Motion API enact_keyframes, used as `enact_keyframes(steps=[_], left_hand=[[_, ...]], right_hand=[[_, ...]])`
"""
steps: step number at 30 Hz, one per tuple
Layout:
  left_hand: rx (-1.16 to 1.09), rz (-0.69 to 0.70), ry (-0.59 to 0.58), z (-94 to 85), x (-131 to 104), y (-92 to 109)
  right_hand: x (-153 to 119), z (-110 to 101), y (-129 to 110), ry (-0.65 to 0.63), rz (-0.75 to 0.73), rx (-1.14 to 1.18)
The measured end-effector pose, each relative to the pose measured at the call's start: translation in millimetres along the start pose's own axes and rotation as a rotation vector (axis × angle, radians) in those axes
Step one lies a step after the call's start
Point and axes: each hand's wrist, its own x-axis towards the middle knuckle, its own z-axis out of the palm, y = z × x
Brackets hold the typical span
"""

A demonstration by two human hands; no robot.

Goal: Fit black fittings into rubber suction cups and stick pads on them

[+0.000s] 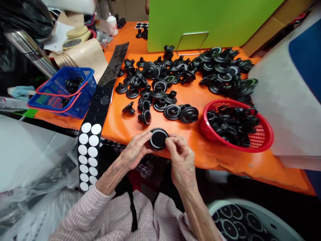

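Between my two hands, at the table's front edge, is a round black plastic cap (158, 139) with a pale ring around its flat face, which is turned up toward me. My left hand (136, 149) grips its left rim, thumb and fingers closed on it. On the right rim, the thumb and fingertips of my right hand (181, 155) are pinched together. Just beyond lie several loose black caps with stems (158, 91), some upright and some on their sides. A strip of round stickers (88, 154), white discs on black backing, hangs over the edge to my left.
A red basket (269, 137) of small black parts stands at right, a blue basket (86, 83) at left. More caps are heaped (223, 72) before a green board (213, 20). A pale tub (265, 214) of ringed black discs sits below, right. The orange table (117, 124) ends close to me.
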Motion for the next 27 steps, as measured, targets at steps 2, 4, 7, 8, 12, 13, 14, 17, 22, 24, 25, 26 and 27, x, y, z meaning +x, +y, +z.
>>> enact_keyframes(steps=[2, 4, 7, 8, 12, 13, 14, 17, 22, 24, 25, 26, 27], left_hand=[[0.004, 0.005, -0.007, -0.3, 0.1, -0.4], [0.001, 0.01, -0.026, -0.6, 0.0, -0.8], [0.005, 0.016, -0.04, -1.0, -0.1, -1.6], [0.017, 0.016, -0.034, -1.3, -0.1, -2.0], [0.083, 0.038, 0.019, -3.6, -0.1, -4.3], [0.095, 0.048, 0.033, -4.4, -0.1, -4.9], [0.103, 0.056, 0.042, -5.3, -0.3, -5.5], [0.114, 0.073, 0.052, -7.7, -1.2, -7.7], [0.138, 0.085, 0.063, -11.5, -3.7, -7.5], [0.266, 0.09, 0.05, -12.9, -3.4, -0.8], [0.394, 0.115, 0.079, -13.3, -2.2, 4.3], [0.56, 0.163, 0.144, -13.4, 0.1, 10.1], [0.753, 0.228, 0.234, -13.4, 3.6, 16.2]], right_hand=[[0.1, 0.9, 0.4, 0.006, -0.008, -0.023], [-0.3, 2.2, 1.1, 0.011, -0.032, -0.06], [-1.5, 4.7, 2.6, 0.027, -0.087, -0.143], [-2.0, 5.7, 3.2, 0.039, -0.111, -0.176], [-3.6, 9.8, 5.7, 0.069, -0.229, -0.316], [-4.0, 11.1, 6.2, 0.072, -0.266, -0.35], [-4.3, 12.4, 6.9, 0.076, -0.304, -0.381], [-5.6, 17.3, 9.7, 0.099, -0.397, -0.44], [-7.1, 19.9, 15.8, 0.128, -0.257, -0.297], [-3.8, 15.6, 16.3, 0.039, -0.105, -0.164], [-0.3, 12.6, 16.1, -0.016, -0.042, -0.107], [4.5, 9.4, 15.5, -0.054, 0.0, -0.067], [10.7, 6.3, 14.8, -0.055, 0.021, -0.042]])
